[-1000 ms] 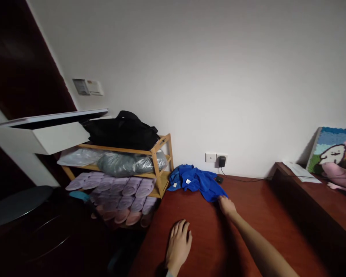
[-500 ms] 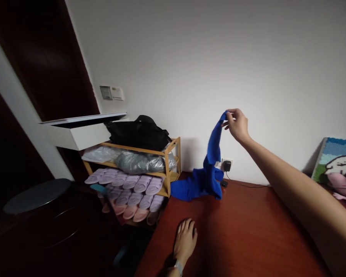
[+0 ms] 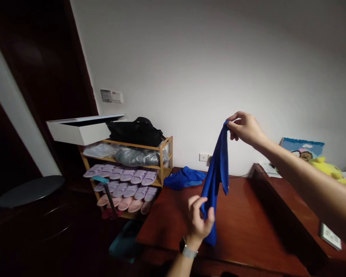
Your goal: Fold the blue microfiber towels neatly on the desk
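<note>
My right hand (image 3: 243, 125) is raised in front of the wall, thumb and fingers pinched on the upper end of a piece of blue cloth (image 3: 216, 173). The cloth hangs down in long folds over the table; its exact kind is unclear. In front of its lower part is my left hand (image 3: 200, 219), a watch on the wrist. Its fingers are bent, with the thumb apart from them, and whether they touch the cloth is hard to tell. Another crumpled blue cloth (image 3: 184, 178) lies at the back left of the table.
The reddish-brown table (image 3: 173, 219) meets a raised ledge (image 3: 279, 211) at right, bearing a yellow plush toy (image 3: 325, 169). Left of the table stands a wooden rack (image 3: 161, 161) with slippers (image 3: 129, 190), a black bag (image 3: 135, 132) and a white box (image 3: 80, 132). A round stool (image 3: 31, 190) is farther left.
My right hand has drawn one blue cloth away from the pile, toward me. My left hand has lifted off the table to the hanging cloth. The view has shifted rightward.
</note>
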Action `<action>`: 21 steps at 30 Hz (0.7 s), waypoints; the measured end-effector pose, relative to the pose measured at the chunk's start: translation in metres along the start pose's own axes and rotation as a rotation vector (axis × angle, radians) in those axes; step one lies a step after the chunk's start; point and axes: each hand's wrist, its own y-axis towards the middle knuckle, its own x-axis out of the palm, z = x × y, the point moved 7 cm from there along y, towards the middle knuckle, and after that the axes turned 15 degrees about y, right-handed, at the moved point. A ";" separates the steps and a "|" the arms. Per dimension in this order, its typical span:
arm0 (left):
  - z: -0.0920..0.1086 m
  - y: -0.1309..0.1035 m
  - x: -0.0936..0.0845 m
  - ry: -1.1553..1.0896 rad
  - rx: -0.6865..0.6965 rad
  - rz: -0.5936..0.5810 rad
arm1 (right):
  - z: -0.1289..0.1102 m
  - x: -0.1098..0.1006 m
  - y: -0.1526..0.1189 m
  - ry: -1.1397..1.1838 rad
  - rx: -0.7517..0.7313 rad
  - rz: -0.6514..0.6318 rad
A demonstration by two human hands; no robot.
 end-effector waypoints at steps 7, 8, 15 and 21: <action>0.060 0.052 -0.022 0.076 -0.237 -0.189 | -0.029 -0.023 -0.074 0.268 0.133 -0.033; 0.053 0.056 -0.024 -0.005 -0.292 -0.209 | -0.030 -0.030 -0.079 0.292 0.139 -0.015; 0.058 0.079 -0.046 -0.348 -0.222 -0.748 | -0.012 -0.078 -0.086 0.457 0.144 0.135; 0.062 0.101 -0.076 -0.210 -0.195 -0.527 | 0.016 -0.094 -0.078 0.538 0.147 0.194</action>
